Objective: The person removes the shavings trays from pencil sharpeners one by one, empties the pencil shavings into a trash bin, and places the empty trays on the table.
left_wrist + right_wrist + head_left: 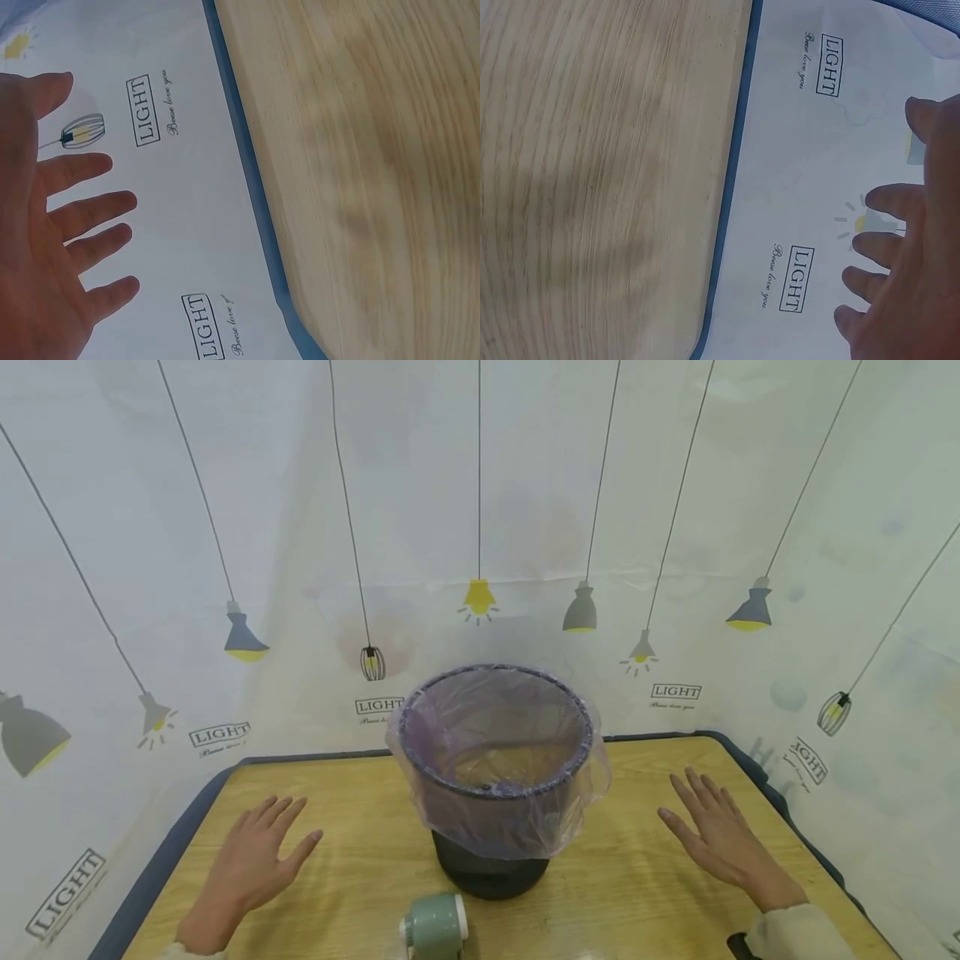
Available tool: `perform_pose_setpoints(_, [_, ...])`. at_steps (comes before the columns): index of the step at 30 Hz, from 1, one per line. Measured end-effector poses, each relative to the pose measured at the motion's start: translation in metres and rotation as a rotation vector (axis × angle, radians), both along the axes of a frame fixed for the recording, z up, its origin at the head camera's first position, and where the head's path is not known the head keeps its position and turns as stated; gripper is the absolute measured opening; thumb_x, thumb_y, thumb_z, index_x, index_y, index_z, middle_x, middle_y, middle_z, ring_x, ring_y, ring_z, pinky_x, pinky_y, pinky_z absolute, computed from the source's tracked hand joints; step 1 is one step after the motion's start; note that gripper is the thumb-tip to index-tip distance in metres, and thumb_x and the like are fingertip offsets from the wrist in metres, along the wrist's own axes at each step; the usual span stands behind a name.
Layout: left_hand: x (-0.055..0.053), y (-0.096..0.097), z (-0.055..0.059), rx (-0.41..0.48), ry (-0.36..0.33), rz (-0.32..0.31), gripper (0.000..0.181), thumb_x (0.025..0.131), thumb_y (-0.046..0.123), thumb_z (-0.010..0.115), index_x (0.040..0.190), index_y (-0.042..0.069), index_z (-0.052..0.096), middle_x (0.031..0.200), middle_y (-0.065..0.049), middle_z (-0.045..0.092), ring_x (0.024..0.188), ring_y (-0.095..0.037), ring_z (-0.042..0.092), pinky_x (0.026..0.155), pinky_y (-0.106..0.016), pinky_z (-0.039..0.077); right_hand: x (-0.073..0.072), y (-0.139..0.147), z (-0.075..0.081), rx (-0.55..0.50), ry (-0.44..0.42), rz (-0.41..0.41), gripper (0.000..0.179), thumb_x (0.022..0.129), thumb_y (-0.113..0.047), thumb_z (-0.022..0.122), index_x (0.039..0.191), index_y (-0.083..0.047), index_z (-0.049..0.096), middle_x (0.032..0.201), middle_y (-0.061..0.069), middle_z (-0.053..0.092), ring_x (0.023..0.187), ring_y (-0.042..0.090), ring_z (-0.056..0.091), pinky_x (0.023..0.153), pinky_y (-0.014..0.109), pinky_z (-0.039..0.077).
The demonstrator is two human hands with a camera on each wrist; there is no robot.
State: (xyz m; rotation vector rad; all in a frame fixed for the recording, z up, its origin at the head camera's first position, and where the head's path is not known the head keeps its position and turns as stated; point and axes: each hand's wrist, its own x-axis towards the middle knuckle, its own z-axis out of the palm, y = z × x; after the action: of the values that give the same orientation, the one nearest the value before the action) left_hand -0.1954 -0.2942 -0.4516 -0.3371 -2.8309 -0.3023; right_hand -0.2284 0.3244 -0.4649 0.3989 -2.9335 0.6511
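In the head view a dark mesh waste bin (491, 878) stands upright near the middle of the wooden table. A thin, translucent purplish bin bag (495, 827) lines it, its upper edge folded outward over the rim and hanging down outside. To the left of the bin is my left hand (251, 860), fingers extended and holding nothing. My right hand (720, 835) is on the bin's other side, fingers likewise extended, with nothing in it. Both hands are apart from the bin. Each wrist view shows its hand, the left (45, 225) and the right (900, 247), with fingers spread.
A small green cylindrical object with white ends (435, 927) sits in front of the bin, partly cut off by the frame. Behind the wooden table (345, 827), with its dark blue edging, hangs a pale sheet (420, 527) printed with lamps and the word LIGHT.
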Motion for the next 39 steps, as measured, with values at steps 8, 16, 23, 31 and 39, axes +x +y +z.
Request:
perform_pose_setpoints(8, [-0.002, 0.012, -0.007, 0.014, -0.003, -0.037, 0.058, 0.098, 0.045, 0.057, 0.136, 0.002, 0.057, 0.132, -0.025, 0.059, 0.126, -0.048, 0.050, 0.102, -0.066, 0.039, 0.004, -0.008, 0.002, -0.033, -0.013, 0.040, 0.070, 0.104, -0.045, 0.045, 0.153, 0.002, 0.029, 0.158, 0.034, 0.014, 0.140, 0.060, 0.015, 0.109, 0.076, 0.011])
perform_pose_setpoints(16, [-0.001, 0.022, -0.009, 0.033, 0.035, -0.079, 0.053, 0.096, 0.041, 0.062, 0.132, 0.002, 0.061, 0.129, -0.023, 0.062, 0.122, -0.045, 0.054, 0.100, -0.061, 0.044, 0.005, -0.018, 0.002, -0.023, 0.012, 0.097, 0.065, 0.103, -0.041, 0.050, 0.149, 0.004, 0.036, 0.155, 0.034, 0.023, 0.136, 0.059, 0.026, 0.099, 0.078, 0.026])
perform_pose_setpoints(23, [-0.001, 0.030, -0.012, 0.060, 0.039, -0.101, 0.050, 0.095, 0.039, 0.063, 0.131, 0.005, 0.062, 0.126, -0.019, 0.064, 0.116, -0.041, 0.059, 0.095, -0.059, 0.049, 0.005, -0.024, 0.001, -0.011, 0.019, 0.130, 0.063, 0.102, -0.038, 0.053, 0.148, 0.002, 0.040, 0.153, 0.033, 0.027, 0.134, 0.058, 0.031, 0.096, 0.077, 0.033])
perform_pose_setpoints(31, [0.001, 0.041, -0.019, 0.103, 0.018, -0.132, 0.047, 0.095, 0.039, 0.064, 0.130, 0.007, 0.063, 0.123, -0.016, 0.064, 0.112, -0.038, 0.062, 0.090, -0.056, 0.052, 0.006, -0.029, 0.000, -0.009, -0.003, 0.152, 0.061, 0.100, -0.039, 0.057, 0.145, 0.001, 0.044, 0.150, 0.031, 0.034, 0.132, 0.056, 0.036, 0.094, 0.074, 0.038])
perform_pose_setpoints(39, [0.003, 0.052, -0.023, 0.145, -0.083, -0.148, 0.049, 0.097, 0.045, 0.060, 0.132, 0.010, 0.062, 0.126, -0.014, 0.063, 0.113, -0.037, 0.062, 0.092, -0.055, 0.052, 0.007, -0.035, -0.002, -0.017, -0.062, 0.183, 0.061, 0.100, -0.040, 0.057, 0.144, 0.001, 0.046, 0.145, 0.031, 0.042, 0.130, 0.054, 0.041, 0.096, 0.069, 0.043])
